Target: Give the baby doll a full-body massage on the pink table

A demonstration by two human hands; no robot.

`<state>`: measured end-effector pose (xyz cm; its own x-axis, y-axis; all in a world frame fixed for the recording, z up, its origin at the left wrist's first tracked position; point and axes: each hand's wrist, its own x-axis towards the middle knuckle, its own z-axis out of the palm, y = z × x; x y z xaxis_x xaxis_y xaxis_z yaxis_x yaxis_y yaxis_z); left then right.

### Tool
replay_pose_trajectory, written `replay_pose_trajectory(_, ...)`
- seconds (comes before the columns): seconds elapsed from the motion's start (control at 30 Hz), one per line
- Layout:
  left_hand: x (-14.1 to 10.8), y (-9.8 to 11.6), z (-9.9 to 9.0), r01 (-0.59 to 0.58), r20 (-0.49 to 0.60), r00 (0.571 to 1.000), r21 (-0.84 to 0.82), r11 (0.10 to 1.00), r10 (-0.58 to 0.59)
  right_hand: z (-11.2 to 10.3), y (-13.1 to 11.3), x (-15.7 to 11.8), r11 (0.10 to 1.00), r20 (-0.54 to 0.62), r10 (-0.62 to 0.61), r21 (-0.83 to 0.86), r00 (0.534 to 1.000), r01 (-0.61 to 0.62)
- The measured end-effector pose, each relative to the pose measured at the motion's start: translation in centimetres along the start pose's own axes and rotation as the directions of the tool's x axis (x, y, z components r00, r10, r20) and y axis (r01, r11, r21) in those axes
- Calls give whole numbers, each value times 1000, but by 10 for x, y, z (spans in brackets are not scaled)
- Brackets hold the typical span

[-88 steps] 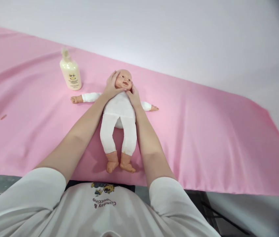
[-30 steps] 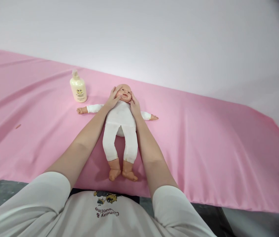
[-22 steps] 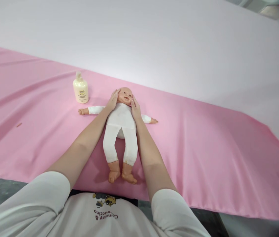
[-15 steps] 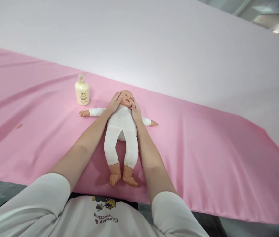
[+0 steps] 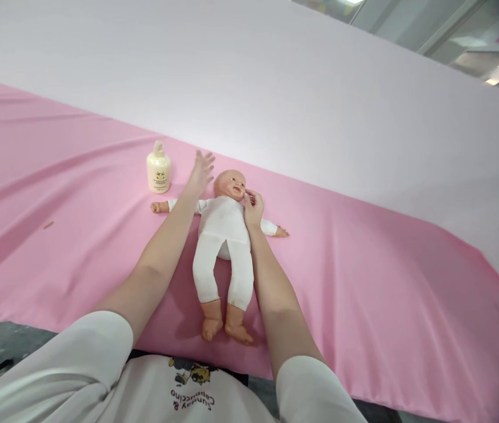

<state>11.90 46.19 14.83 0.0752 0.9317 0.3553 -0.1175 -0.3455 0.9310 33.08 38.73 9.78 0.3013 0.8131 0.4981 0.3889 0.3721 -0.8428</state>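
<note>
the doll (image 5: 225, 232) lies face-up on the cloth (image 5: 377, 282); expect it light, firm-headed, softer-bodied, best held around the trunk (image 5: 224, 218). your left hand (image 5: 201, 171) is spread beside its head (image 5: 228, 183), your right hand (image 5: 254, 207) is curled by the cheek, grip unclear. a bottle (image 5: 158, 174) stands near the left hand.

Looks like smooth, faintly shiny plastic on the head and feet of the baby doll (image 5: 225, 220), and matt white cloth over its torso and legs. Seems glossy, smooth plastic on the cream pump bottle (image 5: 158, 176). Shows a soft satiny sheen on the pink cloth (image 5: 364, 294); appears matt on the fabric T-shirt (image 5: 235, 405), smooth on the white panel (image 5: 275, 76).
</note>
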Motion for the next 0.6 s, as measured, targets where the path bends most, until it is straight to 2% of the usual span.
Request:
replay_pose_trajectory(0.03, 2, 16, -10, 48, -80, 995, -190, 981, -64, 0, 1, 1, 1000, -8, 0, 20, 1000, 1)
replay_pose_trajectory(0.07, 2, 32, -21, 38, -164, 981, -350, 936, -101, 1, 2, 1, 999, -12, -5, 37, 1000, 5)
replay_pose_trajectory(0.13, 0, 61, -38, -43, -323, 928, -586, 809, -184, 0, 3, 2, 998, -7, -17, 54, 1000, 17)
replay_pose_trajectory(0.2, -4, 80, -51, -186, -449, 864, -703, 687, -226, 0, 3, 3, 999, 4, -19, 42, 1000, 19)
replay_pose_trajectory(0.27, -8, 91, -58, -253, -515, 823, -710, 658, -240, -1, 2, 2, 1000, 6, -9, 13, 1000, 8)
replay_pose_trajectory(0.37, -14, 96, -61, -225, -532, 810, -670, 707, -247, -1, 0, 1, 1000, 4, -5, -10, 1000, 5)
replay_pose_trajectory(0.5, -18, 110, -55, -185, -509, 821, -664, 724, -257, -2, -9, 6, 999, 21, -11, -40, 1000, 12)
replay_pose_trajectory(0.6, -21, 129, -37, -139, -453, 863, -637, 759, -223, -7, -30, 12, 998, -3, -68, -5, 998, 68)
